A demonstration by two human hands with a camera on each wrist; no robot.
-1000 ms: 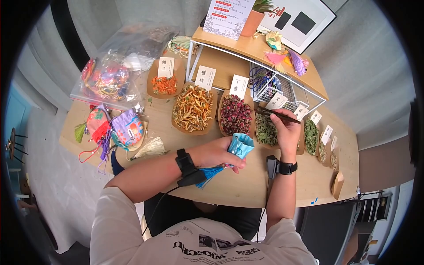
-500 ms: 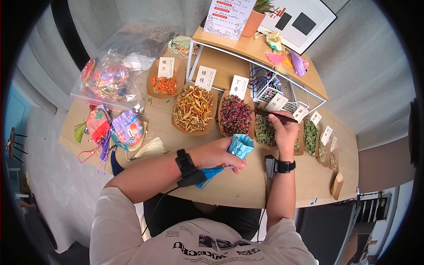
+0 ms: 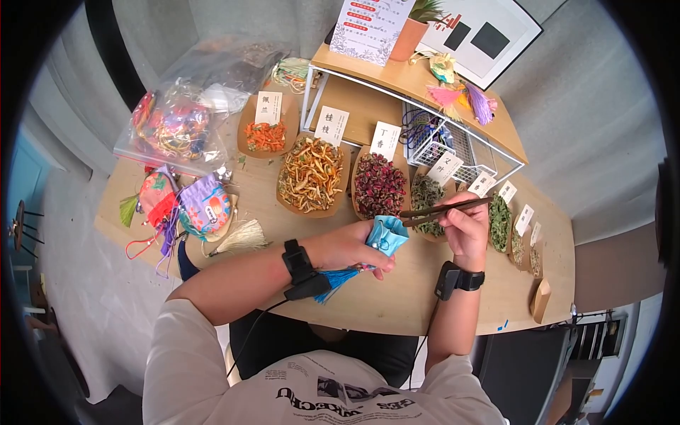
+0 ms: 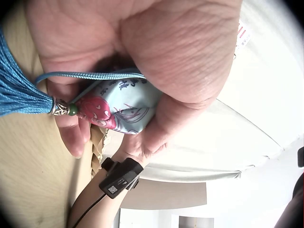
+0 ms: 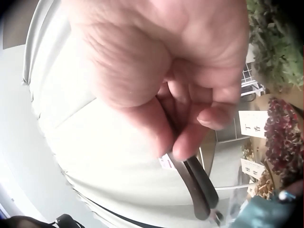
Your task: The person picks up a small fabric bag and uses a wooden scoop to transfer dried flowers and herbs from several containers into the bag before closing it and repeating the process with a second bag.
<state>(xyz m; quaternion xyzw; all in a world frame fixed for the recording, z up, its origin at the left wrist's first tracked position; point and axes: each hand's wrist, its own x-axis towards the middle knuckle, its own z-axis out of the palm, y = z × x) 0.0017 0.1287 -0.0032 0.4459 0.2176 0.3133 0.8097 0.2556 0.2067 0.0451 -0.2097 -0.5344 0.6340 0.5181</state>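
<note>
My left hand grips a light blue sachet, its gathered mouth facing up. In the left wrist view, the pouch shows a pink printed patch, a cord and a blue tassel hanging off its beaded end. With thumb and fingers, my right hand pinches dark tongs, whose tips point left, close by the sachet's mouth. A small bit shows at the tongs' tips in the right wrist view. Behind the tongs lies a paper tray of dried green leaves.
Labelled trays of red dried buds, yellow-brown strips and orange pieces line the back. More herb trays curve away right. Finished-looking sachets and a plastic bag lie left. A wooden shelf stands behind.
My right hand has brought the tongs from over the green leaves toward me, with their tips now by the sachet's mouth. My left hand and the sachet stay in place.
</note>
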